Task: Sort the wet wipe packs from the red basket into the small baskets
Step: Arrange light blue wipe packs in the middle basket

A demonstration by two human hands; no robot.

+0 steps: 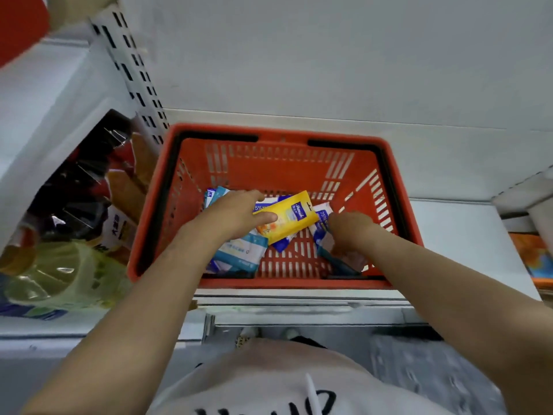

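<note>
Spanning the whole upper view, a pale grey shelf back panel rises behind a white shelf board, with a slotted white upright running down at the left. On that board sits the red basket, its black handles folded down along the far rim and its slatted walls and floor open to view. To its left, on the neighbouring shelf section, lie large clear bottles of yellowish liquid among dark packaged goods too blurred to name. At the bottom of the view is the person's white shirt with dark lettering.

Both bare forearms reach into the basket. The left hand lies over the left side of the pile, its thumb pressed on the near end of a yellow wipe pack, which lies tilted across the middle of the heap; the other fingers are hidden beyond the pack, so a full grip cannot be confirmed, though the thumb plainly pinches it. The right hand curls its fingers round a blue-and-white wipe pack standing on edge near the basket's right wall. More blue-and-white packs lie flat on the basket floor under the left wrist, touching one another.
</note>
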